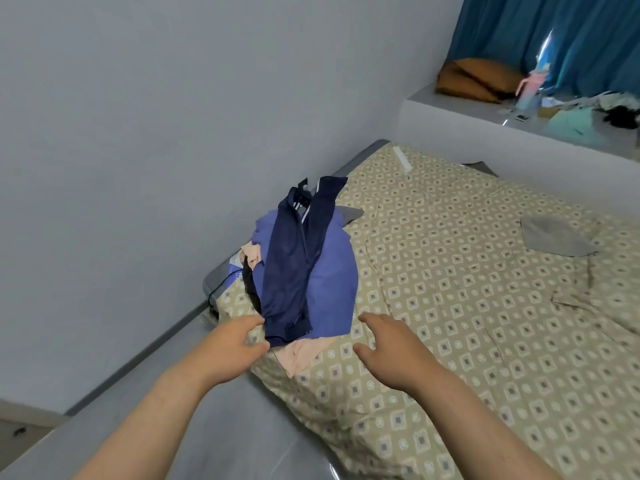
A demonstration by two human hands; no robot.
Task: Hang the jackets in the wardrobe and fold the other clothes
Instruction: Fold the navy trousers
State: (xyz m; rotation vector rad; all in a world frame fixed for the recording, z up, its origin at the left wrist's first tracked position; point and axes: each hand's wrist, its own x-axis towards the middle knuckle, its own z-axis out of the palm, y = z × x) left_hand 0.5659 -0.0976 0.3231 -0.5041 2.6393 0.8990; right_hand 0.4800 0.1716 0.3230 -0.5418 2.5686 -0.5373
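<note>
A heap of clothes lies at the near left corner of the bed [467, 306]. On top is a dark navy garment [294, 258] with a black hanger [302, 192] at its far end. Under it are a blue-violet garment [332, 282] and a peach one [301, 353]. My left hand [235, 341] reaches to the navy garment's near end, thumb and fingers spread just beside the cloth. My right hand [388, 344] hovers over the patterned sheet to the right of the heap, fingers relaxed, holding nothing. A folded grey garment [554, 235] lies apart on the right.
The bed's grey frame [214, 420] runs along the wall [156, 150] on the left. A white ledge [519, 123] behind the bed carries a brown cushion [474, 79], a pastel bottle [531, 88] and loose items. Blue curtains [554, 36] hang above it.
</note>
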